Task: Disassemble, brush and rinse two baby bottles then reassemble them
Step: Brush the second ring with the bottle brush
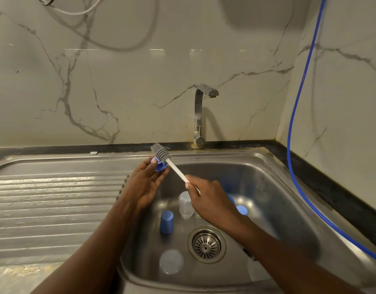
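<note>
On the head view I see the left hand (144, 183) holding a blue ring (160, 165) above the sink (288, 187), while the right hand (210, 200) grips the brush (161, 152) set against it. A blue cap (166, 222) and a clear bottle (186, 205) lie in the basin. I judge that disassembly is done and brushing is underway; rinsing and reassembly remain.

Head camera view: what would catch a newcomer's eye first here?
The hands above the sink stand out: the left hand holds a small blue bottle part while the right hand grips a white-handled brush, its grey bristles at that part. In the basin below, a blue cap and a clear bottle sit near the drain. A blue hose runs down the right wall.
</note>
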Available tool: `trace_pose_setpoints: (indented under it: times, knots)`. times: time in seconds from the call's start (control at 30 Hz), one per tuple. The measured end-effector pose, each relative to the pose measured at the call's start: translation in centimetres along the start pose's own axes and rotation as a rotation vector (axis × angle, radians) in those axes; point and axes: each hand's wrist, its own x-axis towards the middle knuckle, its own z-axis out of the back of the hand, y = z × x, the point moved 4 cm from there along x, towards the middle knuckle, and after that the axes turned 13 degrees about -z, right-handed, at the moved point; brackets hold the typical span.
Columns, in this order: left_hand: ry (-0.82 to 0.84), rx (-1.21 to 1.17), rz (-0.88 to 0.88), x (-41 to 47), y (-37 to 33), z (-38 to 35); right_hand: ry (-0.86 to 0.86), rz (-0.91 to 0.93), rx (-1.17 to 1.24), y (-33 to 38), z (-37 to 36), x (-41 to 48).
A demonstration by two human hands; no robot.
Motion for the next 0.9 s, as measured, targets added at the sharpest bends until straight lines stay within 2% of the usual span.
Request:
trace_pose_setpoints:
  times: [0.23,0.33,0.47,0.6,0.7,0.9]
  knots:
    - [-0.038,0.117,-0.055,-0.2,-0.3,0.3,0.028,-0.088,0.010,-0.7,0.2,0.2]
    - [-0.069,0.122,-0.050,-0.2,0.0,0.5,0.038,-0.067,0.020,-0.4,0.5,0.0]
    - [-0.123,0.052,-0.056,0.5,-0.2,1.2,0.060,-0.011,-0.006,0.3,-0.3,-0.6]
    - [-0.140,0.020,-0.023,0.3,0.3,1.3,0.047,-0.091,-0.036,-0.9,-0.3,0.0]
    - [-0.171,-0.020,0.006,0.1,0.4,1.2,0.040,-0.083,-0.058,-1.0,-0.3,0.1]
    - [-0.086,-0.001,-0.035,0.3,-0.1,0.8,0.022,-0.011,-0.031,0.0,-0.8,-0.4]
